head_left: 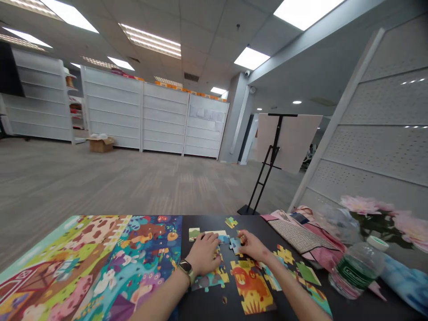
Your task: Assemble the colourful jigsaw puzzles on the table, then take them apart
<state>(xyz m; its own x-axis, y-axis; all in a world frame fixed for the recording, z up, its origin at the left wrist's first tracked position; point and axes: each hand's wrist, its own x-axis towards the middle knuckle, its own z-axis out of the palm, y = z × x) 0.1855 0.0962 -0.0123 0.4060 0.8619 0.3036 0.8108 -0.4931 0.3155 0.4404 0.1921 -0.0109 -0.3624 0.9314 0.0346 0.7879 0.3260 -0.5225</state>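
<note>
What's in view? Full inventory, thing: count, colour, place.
lion puzzle section: one, orange-yellow, front middle of table
light-blue puzzle piece: one, at the right hand's fingers
other puzzle pieces: many, uncountable, multicoloured, around both hands
printed pictures: two, multicoloured, table's left
table: one, black, foreground
bottle: one, clear, green label, table's right
flowers: several, pink, far right
fabric item: pink and grey, behind bottle
easel: one, black, beyond table
board: one, pale, on easel
shelving: several units, white, back
box: one, brown, floor
ceiling lights: several, white, overhead
watch: one, dark face, left wrist
left hand: one, over puzzle pieces
right hand: one, right of left hand
</note>
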